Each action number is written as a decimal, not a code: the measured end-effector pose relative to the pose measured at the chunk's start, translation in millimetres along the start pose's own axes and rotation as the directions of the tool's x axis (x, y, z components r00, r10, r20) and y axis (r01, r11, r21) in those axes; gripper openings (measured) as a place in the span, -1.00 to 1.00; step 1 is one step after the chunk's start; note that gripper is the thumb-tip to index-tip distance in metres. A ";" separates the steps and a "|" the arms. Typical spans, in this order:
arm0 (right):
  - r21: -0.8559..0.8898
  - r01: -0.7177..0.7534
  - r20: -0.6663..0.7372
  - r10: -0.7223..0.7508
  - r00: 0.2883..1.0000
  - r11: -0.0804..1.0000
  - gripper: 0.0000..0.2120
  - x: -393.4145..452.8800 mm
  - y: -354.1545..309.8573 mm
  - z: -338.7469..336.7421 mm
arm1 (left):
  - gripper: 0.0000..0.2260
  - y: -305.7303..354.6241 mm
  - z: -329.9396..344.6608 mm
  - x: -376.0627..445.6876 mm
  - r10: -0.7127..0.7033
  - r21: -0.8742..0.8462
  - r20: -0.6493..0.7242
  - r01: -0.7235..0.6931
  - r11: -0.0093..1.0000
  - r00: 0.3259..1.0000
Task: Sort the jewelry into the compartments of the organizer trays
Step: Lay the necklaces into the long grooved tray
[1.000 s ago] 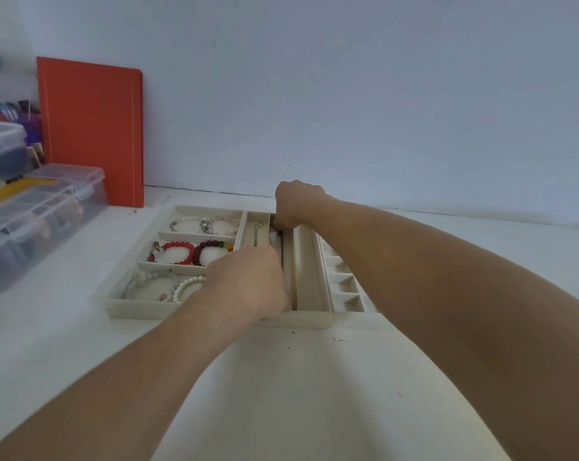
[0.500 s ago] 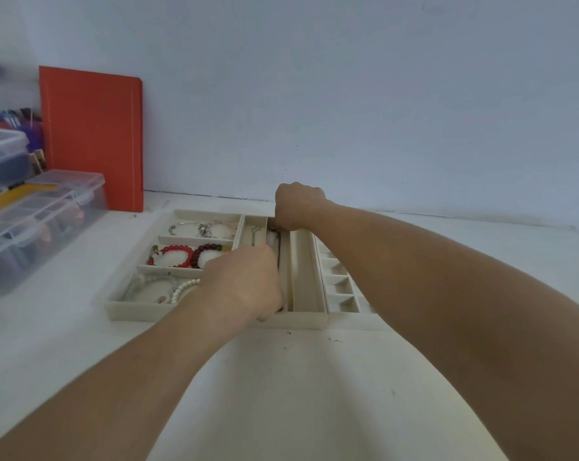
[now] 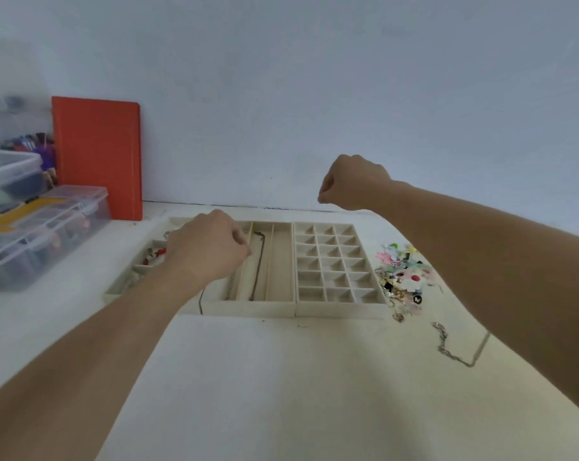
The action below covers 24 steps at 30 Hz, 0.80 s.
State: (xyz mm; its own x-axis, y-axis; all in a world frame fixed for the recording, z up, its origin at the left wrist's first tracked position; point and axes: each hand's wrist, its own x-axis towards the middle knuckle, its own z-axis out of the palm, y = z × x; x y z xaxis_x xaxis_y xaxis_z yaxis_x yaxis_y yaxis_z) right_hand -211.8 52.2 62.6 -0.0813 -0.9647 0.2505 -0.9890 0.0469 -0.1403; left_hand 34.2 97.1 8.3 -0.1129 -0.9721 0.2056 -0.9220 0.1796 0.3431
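Note:
Three beige organizer trays stand side by side. The left tray point(image 3: 115, 289) holds bracelets and is mostly hidden by my left arm. The middle tray point(image 3: 248, 307) has long slots; a dark necklace point(image 3: 257, 264) lies in one, and a thin chain point(image 3: 230, 287) lies in the slot beside it. My left hand point(image 3: 208, 251) hovers over that slot with curled fingers pinching the chain's upper part. My right hand point(image 3: 354, 183) is raised above the trays as a fist, holding nothing visible. The grid tray point(image 3: 339, 309) shows bare small compartments. Loose jewelry point(image 3: 402, 277) lies in a heap to its right.
A silver chain point(image 3: 454, 349) lies on the white table near my right forearm. Clear plastic boxes point(image 3: 45, 227) sit at the left, with an orange folder point(image 3: 97, 154) leaning on the wall behind them. A dark chain end point(image 3: 201, 302) hangs over the trays' front edge.
My right hand has let go at the slot's far end and risen up to the right. The left hand slid farther along the slot. The grid tray and jewelry heap came into view.

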 end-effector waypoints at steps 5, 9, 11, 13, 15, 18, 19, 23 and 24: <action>0.034 -0.019 0.004 0.019 1.000 0.999 -0.94 -32.5 42.4 -8.6 | -0.95 16.6 6.3 10.3 0.010 0.093 0.012 -0.011 0.996 1.000; 0.108 -0.002 0.064 -0.005 0.998 0.994 -0.93 -45.0 52.5 -4.1 | -0.85 21.9 11.5 14.2 -0.055 0.087 0.023 0.053 0.995 0.998; 0.108 0.032 0.084 -0.042 0.996 0.994 -0.92 -42.5 39.5 1.2 | -0.70 19.5 19.0 12.4 -0.074 0.109 0.052 0.068 0.992 0.996; 0.119 0.072 0.076 -0.081 0.994 0.990 -0.93 -35.1 19.6 10.7 | -0.51 14.7 28.9 10.0 -0.078 0.147 0.134 0.058 0.987 0.988; 0.124 0.118 0.073 -0.128 0.989 0.985 -0.94 -24.1 -4.4 24.9 | -0.29 9.0 35.0 10.3 -0.090 0.175 0.186 0.057 0.983 0.978; 0.107 0.173 0.089 -0.183 0.979 0.979 -0.92 -5.2 -37.5 49.5 | -0.15 2.9 36.1 13.8 -0.074 0.174 0.194 0.040 0.984 0.978; 0.087 0.188 0.084 -0.195 0.977 0.978 -0.91 1.2 -45.9 57.8 | -0.14 2.7 35.7 14.5 -0.067 0.164 0.205 0.033 0.986 0.976; -0.046 0.246 0.024 -0.245 0.969 0.968 -0.90 29.8 -71.3 89.5 | -0.19 0.9 37.4 19.8 -0.096 0.125 0.242 0.067 0.990 0.966; -0.090 0.250 0.020 -0.249 0.968 0.964 -0.91 36.3 -75.8 96.8 | -0.23 0.4 38.2 21.2 -0.101 0.116 0.245 0.075 0.990 0.964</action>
State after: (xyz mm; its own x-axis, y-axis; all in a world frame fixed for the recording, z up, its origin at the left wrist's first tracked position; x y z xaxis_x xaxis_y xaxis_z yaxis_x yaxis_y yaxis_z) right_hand -127.8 -11.4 -10.4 0.1698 -0.9509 0.2586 -0.9850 -0.1722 0.0135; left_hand 17.3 70.8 -22.2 -0.1060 -0.9925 -0.0609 -0.9645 0.0878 0.2489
